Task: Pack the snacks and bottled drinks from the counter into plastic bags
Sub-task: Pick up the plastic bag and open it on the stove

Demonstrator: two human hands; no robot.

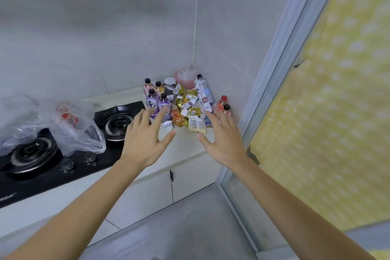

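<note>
Your left hand (145,139) and right hand (223,139) reach out over the counter (185,143), fingers spread, holding nothing. The snacks (190,110) and bottles (158,99) are heaped in the counter's far corner, just past your fingertips. Clear bags (71,131) lie on the stove (63,154) to your left.

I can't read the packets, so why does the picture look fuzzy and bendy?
Head view: the wide lens bends the door frame and stretches both arms; the snack pile is small and soft, labels unreadable; the yellow dotted panel is blurred; light is flat, with glare on the plastic bags; both hands are sharper.
</note>
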